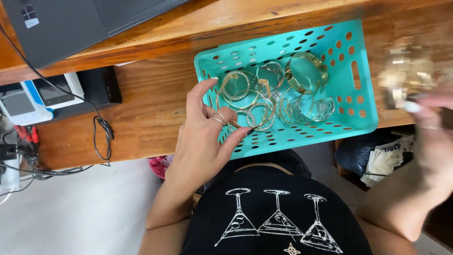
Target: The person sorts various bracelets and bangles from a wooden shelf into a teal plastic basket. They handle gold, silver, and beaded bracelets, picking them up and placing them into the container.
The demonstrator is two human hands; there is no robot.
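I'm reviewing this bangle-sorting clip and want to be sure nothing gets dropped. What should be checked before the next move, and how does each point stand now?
1. Left hand pinching a bangle at the basket's near side: ok.
2. Right hand gripping the gold pieces: cannot tell, blurred.
3. Basket fully on the table: not ok, its near edge overhangs.
4. Remaining bangles inside the basket: ok.
5. Cable apart from the basket: ok.

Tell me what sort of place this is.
Probably a small shop counter or jewellery seller's work desk. A turquoise basket of gold and silver bangles sits on a wooden counter, handheld payment terminals lie on the shelf below, and a laptop is beside them.
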